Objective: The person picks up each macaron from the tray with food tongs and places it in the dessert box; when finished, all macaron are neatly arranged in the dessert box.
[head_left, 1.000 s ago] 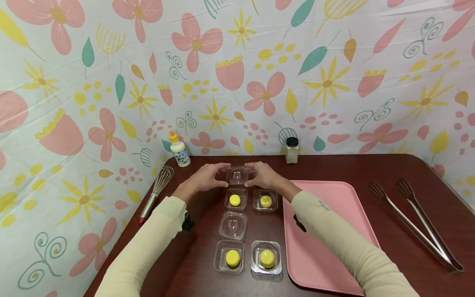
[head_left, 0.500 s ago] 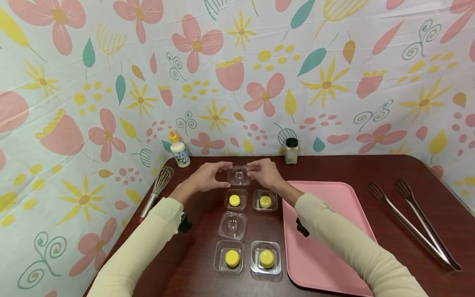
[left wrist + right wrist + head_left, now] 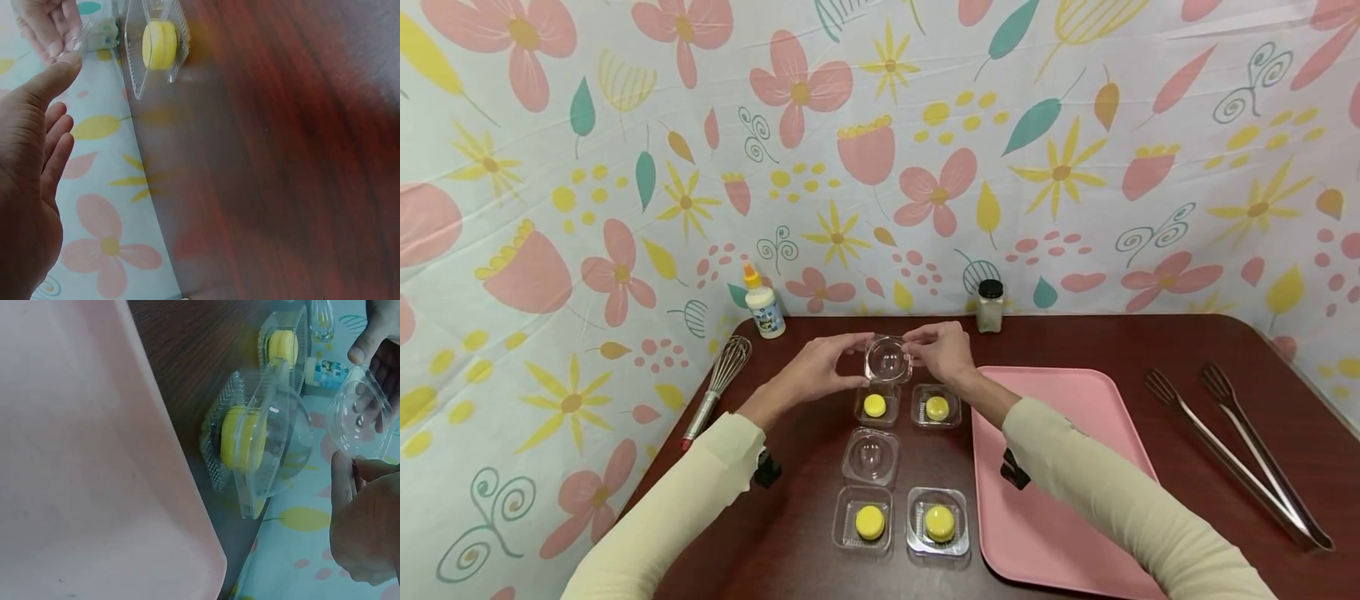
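Observation:
A clear plastic lid [image 3: 889, 360] with a round dome is tilted up between both hands. My left hand [image 3: 820, 365] has its fingers and thumb at the lid's left edge. My right hand [image 3: 946, 357] pinches the opposite edge, as the right wrist view also shows the lid [image 3: 357, 419] between the two hands. Just below, a yellow macaron [image 3: 874, 406] sits in an uncovered clear container base [image 3: 891, 418]. Beside it stands a lidded container [image 3: 953, 418] with another macaron [image 3: 240, 439] under its dome.
Nearer lie a loose domed lid [image 3: 871, 457], an uncovered base with a macaron [image 3: 870, 522] and a lidded container [image 3: 917, 546]. A pink tray [image 3: 1067, 467] is at right, then tongs [image 3: 1247, 450]. Whisk [image 3: 718, 387], glue bottle [image 3: 764, 307] and black-capped jar [image 3: 990, 305] stand around the back and left.
The lid has come up off the table behind the open base and turned toward the head camera. Both hands have shifted slightly right with it, the right hand now pinching its edge.

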The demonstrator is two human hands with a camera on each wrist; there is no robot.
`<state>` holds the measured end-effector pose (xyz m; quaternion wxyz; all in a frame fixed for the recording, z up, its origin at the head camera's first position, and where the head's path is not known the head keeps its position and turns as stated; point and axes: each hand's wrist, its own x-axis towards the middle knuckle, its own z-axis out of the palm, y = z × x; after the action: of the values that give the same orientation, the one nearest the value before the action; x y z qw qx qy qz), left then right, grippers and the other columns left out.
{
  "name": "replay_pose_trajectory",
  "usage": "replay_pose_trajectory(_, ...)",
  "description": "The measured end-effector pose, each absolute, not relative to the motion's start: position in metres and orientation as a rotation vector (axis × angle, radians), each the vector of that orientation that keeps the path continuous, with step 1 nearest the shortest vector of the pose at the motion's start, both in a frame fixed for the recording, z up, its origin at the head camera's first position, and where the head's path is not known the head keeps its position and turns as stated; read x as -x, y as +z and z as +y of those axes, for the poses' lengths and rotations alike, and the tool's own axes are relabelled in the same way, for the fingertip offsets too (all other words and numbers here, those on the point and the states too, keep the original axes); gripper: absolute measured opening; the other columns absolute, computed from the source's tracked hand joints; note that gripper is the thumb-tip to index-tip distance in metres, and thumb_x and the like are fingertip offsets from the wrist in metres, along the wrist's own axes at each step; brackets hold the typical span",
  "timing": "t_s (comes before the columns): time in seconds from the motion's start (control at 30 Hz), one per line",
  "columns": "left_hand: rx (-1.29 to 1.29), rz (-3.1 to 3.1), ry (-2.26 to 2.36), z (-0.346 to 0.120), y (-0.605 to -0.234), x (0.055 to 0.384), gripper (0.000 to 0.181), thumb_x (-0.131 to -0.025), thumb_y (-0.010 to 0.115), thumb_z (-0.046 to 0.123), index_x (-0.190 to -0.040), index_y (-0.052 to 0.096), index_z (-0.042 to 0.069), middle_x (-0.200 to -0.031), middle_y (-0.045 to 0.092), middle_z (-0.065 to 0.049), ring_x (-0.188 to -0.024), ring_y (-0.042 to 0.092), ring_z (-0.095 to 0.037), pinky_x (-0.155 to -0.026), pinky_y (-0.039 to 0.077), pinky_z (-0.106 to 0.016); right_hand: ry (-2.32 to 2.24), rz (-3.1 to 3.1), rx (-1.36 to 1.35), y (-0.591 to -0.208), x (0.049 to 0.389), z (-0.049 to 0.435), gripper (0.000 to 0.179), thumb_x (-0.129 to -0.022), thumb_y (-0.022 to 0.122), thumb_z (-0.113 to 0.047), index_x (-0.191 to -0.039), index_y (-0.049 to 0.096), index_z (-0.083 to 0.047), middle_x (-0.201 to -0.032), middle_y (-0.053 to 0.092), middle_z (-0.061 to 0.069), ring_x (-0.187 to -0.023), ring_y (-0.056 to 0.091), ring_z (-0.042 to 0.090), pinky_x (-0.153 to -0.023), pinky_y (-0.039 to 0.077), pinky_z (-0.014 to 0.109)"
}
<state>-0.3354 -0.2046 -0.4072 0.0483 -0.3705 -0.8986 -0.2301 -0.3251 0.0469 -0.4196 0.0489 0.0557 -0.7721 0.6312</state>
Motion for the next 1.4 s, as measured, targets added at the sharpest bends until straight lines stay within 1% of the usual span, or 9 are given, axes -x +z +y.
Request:
replay_pose_trajectory(0.17, 1.122, -2.729, -0.928, -0.206, -0.412, 0.329, 0.067, -0.089, 0.09, 0.022, -0.148, 0.06, 0.007, -0.127, 0.075, -0.005, -0.113, 0.073, -0.027, -0.099, 0.058, -0.049, 1.862, -2.357, -0.225, -0.416, 0.321, 0.047, 0.007, -0.092, 0.081, 0.003, -0.099, 0.081, 0.004, -0.091, 0.079, 0.018, -0.077, 0.079, 0.025, -0.073, 0.065, 0.038)
replay_pose_trajectory(0.37, 1.061, -2.693, -1.08, -0.205, -0.415, 0.324, 0.04, -0.097, 0.081, 0.02, -0.135, 0.071, 0.011, -0.121, 0.077, 0.002, -0.107, 0.074, -0.011, -0.092, 0.061, -0.033, 1.589, -2.416, -0.389, -0.417, 0.312, 0.051, 0.004, -0.092, 0.082, -0.003, -0.096, 0.083, -0.002, -0.085, 0.08, 0.008, -0.077, 0.078, 0.019, -0.066, 0.061, 0.025)
replay_pose_trajectory(0.47, 1.031, -2.663, -1.07, -0.204, -0.414, 0.322, 0.028, -0.099, 0.078, 0.021, -0.126, 0.077, 0.013, -0.113, 0.079, 0.005, -0.101, 0.075, -0.007, -0.086, 0.061, -0.03, 1.449, -2.404, -0.478, -0.419, 0.308, 0.052, 0.004, -0.091, 0.083, -0.004, -0.095, 0.083, -0.006, -0.083, 0.079, 0.002, -0.075, 0.075, 0.017, -0.064, 0.057, 0.026)
replay_pose_trajectory(0.6, 0.979, -2.661, -1.079, -0.201, -0.412, 0.318, 0.021, -0.101, 0.077, 0.022, -0.12, 0.079, 0.015, -0.107, 0.08, 0.007, -0.095, 0.075, -0.006, -0.083, 0.062, -0.033, 1.368, -2.355, -0.593, -0.423, 0.303, 0.054, 0.005, -0.091, 0.082, -0.001, -0.094, 0.082, -0.004, -0.084, 0.079, 0.001, -0.076, 0.075, 0.016, -0.069, 0.061, 0.031)
replay_pose_trajectory(0.73, 0.911, -2.719, -1.106, -0.2, -0.411, 0.315, 0.023, -0.103, 0.073, 0.029, -0.122, 0.079, 0.017, -0.106, 0.079, 0.009, -0.091, 0.073, -0.006, -0.081, 0.062, -0.034, 1.277, -2.296, -0.674, -0.428, 0.299, 0.055, 0.01, -0.09, 0.081, 0.003, -0.091, 0.079, -0.007, -0.086, 0.078, 0.0, -0.079, 0.074, 0.016, -0.071, 0.062, 0.035)
replay_pose_trajectory(0.93, 0.869, -2.79, -1.13, -0.2, -0.411, 0.312, 0.032, -0.107, 0.066, 0.039, -0.13, 0.077, 0.019, -0.11, 0.077, 0.007, -0.094, 0.072, -0.013, -0.081, 0.061, -0.033, 1.206, -2.197, -0.738, -0.431, 0.291, 0.056, 0.013, -0.086, 0.079, 0.007, -0.085, 0.077, -0.006, -0.085, 0.072, -0.001, -0.072, 0.068, 0.012, -0.064, 0.059, 0.029)
replay_pose_trajectory(1.2, 0.87, -2.925, -1.327, -0.202, -0.41, 0.312, 0.048, -0.108, 0.061, 0.045, -0.143, 0.067, 0.013, -0.12, 0.076, -0.007, -0.111, 0.073, -0.029, -0.099, 0.057, -0.045, 1.231, -2.132, -0.797, -0.436, 0.286, 0.057, 0.017, -0.085, 0.079, 0.01, -0.086, 0.075, -0.007, -0.087, 0.069, -0.001, -0.075, 0.066, 0.012, -0.066, 0.058, 0.028)
replay_pose_trajectory(1.27, 0.875, -2.945, -1.384, -0.202, -0.409, 0.312, 0.049, -0.108, 0.062, 0.044, -0.144, 0.066, 0.011, -0.122, 0.075, -0.011, -0.114, 0.072, -0.029, -0.103, 0.056, -0.046, 1.254, -2.13, -0.81, -0.437, 0.286, 0.057, 0.017, -0.086, 0.079, 0.01, -0.088, 0.075, -0.007, -0.089, 0.07, 0.001, -0.077, 0.067, 0.012, -0.068, 0.059, 0.028)
replay_pose_trajectory(1.4, 0.882, -2.967, -1.443, -0.203, -0.41, 0.313, 0.05, -0.106, 0.066, 0.041, -0.145, 0.065, 0.009, -0.133, 0.071, -0.009, -0.118, 0.068, -0.024, -0.105, 0.054, -0.045, 1.343, -2.136, -0.849, -0.437, 0.285, 0.058, 0.015, -0.088, 0.079, 0.009, -0.093, 0.077, -0.005, -0.094, 0.073, 0.007, -0.084, 0.071, 0.017, -0.075, 0.062, 0.032)
